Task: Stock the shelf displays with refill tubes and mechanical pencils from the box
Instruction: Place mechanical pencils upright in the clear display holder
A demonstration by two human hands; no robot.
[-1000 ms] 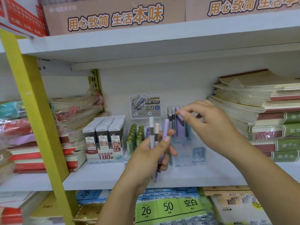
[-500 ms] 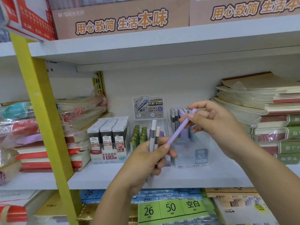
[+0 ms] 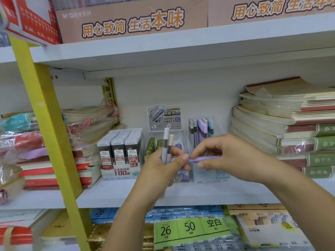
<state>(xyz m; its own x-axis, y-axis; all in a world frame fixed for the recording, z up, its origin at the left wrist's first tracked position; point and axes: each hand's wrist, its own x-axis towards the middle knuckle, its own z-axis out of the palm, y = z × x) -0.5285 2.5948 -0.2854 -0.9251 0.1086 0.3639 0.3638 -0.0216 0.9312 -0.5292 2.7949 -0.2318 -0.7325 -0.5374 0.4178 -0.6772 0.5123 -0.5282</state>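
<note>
My left hand (image 3: 163, 167) grips two upright mechanical pencils, a grey one (image 3: 165, 142) and a beige one (image 3: 170, 144), in front of the shelf. My right hand (image 3: 228, 156) pinches a purple pencil (image 3: 204, 158) lying roughly level, its left end touching my left thumb. Behind my hands stands a clear pencil display (image 3: 201, 131) with grey, purple and blue pencils upright in it. To its left is a small display of green refill tubes (image 3: 154, 145) under a printed card (image 3: 164, 117). A tray of grey 0.5 lead-refill boxes (image 3: 120, 151) sits further left.
Stacked notebooks (image 3: 290, 124) fill the right of the white shelf (image 3: 112, 194). Wrapped notebook packs (image 3: 36, 151) lie at the left behind a yellow post (image 3: 45, 109). Another shelf board is overhead with brown cartons (image 3: 132, 20). Loose-leaf paper packs (image 3: 190, 229) lie on the shelf below.
My right hand drew the purple pencil out of my left hand's bunch, swung it from upright to level and came down in front of the display. The camera shifted slightly.
</note>
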